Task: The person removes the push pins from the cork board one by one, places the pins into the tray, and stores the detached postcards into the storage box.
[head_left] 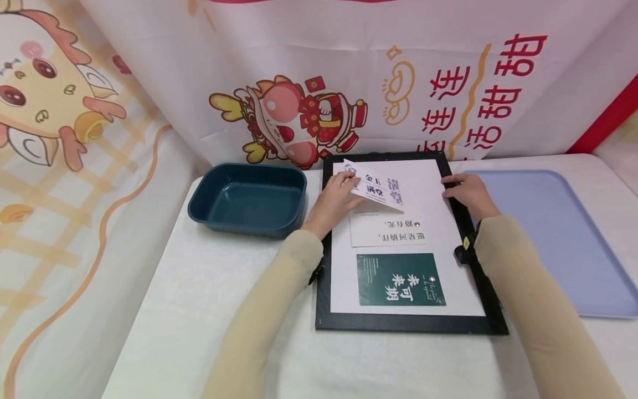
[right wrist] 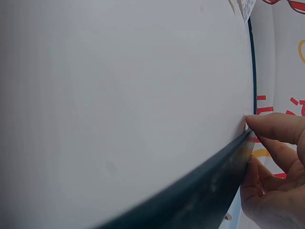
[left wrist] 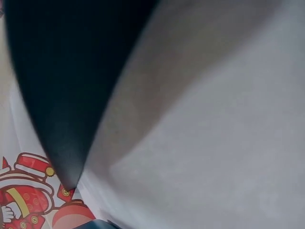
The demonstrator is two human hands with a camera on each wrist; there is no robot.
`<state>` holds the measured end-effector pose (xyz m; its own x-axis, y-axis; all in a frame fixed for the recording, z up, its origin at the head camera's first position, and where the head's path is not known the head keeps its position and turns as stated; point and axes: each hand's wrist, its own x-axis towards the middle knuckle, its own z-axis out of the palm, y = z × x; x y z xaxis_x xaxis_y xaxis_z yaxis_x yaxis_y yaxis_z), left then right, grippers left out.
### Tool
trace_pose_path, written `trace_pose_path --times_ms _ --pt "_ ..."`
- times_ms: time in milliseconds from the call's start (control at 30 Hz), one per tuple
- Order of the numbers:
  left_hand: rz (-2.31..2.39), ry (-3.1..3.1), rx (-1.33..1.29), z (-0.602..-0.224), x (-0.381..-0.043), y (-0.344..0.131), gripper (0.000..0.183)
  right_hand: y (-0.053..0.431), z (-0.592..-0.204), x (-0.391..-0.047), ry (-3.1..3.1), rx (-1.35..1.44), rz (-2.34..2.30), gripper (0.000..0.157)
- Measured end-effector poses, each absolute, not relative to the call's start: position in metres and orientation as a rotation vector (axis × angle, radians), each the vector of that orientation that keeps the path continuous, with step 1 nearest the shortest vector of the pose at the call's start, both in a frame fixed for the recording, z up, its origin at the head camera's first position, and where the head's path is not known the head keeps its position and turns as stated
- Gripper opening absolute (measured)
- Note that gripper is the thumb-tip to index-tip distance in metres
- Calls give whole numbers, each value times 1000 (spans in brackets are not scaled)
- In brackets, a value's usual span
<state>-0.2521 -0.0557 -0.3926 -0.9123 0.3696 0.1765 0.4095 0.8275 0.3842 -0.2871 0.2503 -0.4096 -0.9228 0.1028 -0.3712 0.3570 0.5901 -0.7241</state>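
Observation:
My left hand [head_left: 333, 204] pinches the near-left part of a white card [head_left: 381, 191] with purple print. That card tilts above a black-rimmed picture frame [head_left: 399, 323] with a white backing, partly covering a second white card [head_left: 366, 237] that lies flat on it. Nearer to me on the backing lies a dark green card [head_left: 399, 280] with white lettering. Along the frame's right border, my right hand [head_left: 471, 195] grips the rim; the right wrist view shows thumb and fingers [right wrist: 279, 126] at its edge. The left wrist view does not show my left hand.
A dark teal plastic basin [head_left: 244, 208] stands left of the frame, its wall [left wrist: 71, 71] filling part of the left wrist view. A light blue tray [head_left: 573, 249] lies at the right, under my right forearm. A printed cloth [head_left: 174, 66] hangs behind the white-covered table [head_left: 199, 310].

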Motion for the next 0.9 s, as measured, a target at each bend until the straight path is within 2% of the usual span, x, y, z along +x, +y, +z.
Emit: trace_pose_path --times_ms 467,733,900 --pt "-702 -2731 -706 -373 -242 -59 55 250 -410 -286 2543 359 -1245 46" --pt "-733 -2652 -770 -365 -238 -75 50 250 -409 -286 2537 385 -1245 47" --pt "-734 -2662 -724 -360 -236 -89 52 250 -409 -287 2533 389 -1252 47"
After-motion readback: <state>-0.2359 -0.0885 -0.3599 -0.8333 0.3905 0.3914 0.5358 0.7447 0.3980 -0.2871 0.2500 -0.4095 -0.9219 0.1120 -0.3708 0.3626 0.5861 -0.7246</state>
